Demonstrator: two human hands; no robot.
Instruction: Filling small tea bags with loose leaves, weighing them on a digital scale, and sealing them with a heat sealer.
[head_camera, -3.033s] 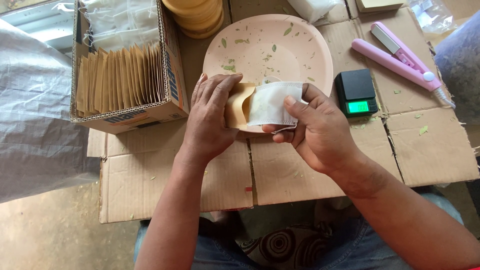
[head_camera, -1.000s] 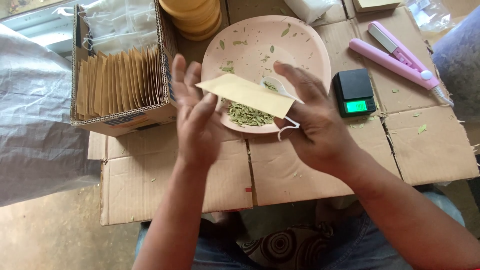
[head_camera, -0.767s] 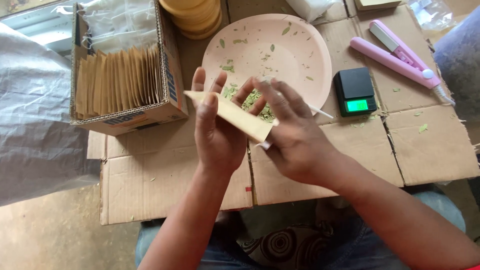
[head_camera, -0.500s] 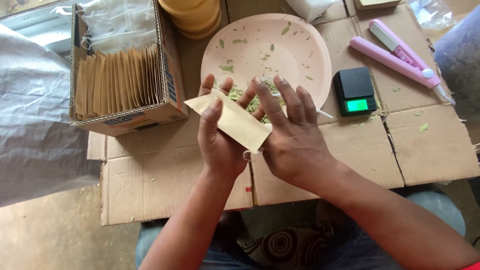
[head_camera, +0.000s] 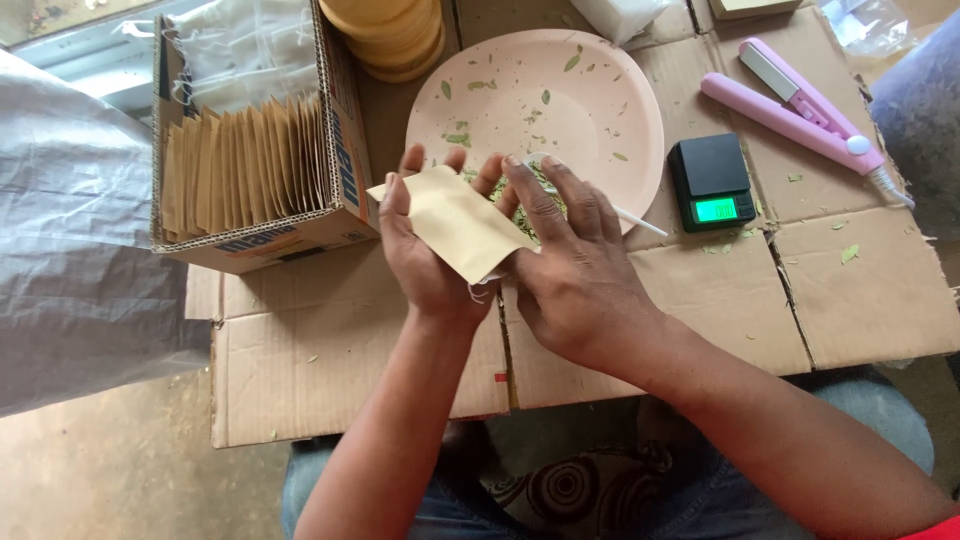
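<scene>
A flat tan paper packet lies across my left hand, which cups it from below, palm up. My right hand presses flat on the packet's right end, fingers spread and pointing away. Both hands hover over the near rim of a pink plate. Dried green leaf bits are scattered on the plate, with a small heap of leaves showing between my fingers. A thin white stick pokes out to the right of my right hand.
A cardboard box of upright tan packets stands at the left. A small black scale with a lit green display and a pink heat sealer lie to the right. Stacked tan lids sit behind. Flattened cardboard covers the surface.
The packet went from held up between both hands to lying flat on my left palm. My right hand has come down on it and slid slightly right.
</scene>
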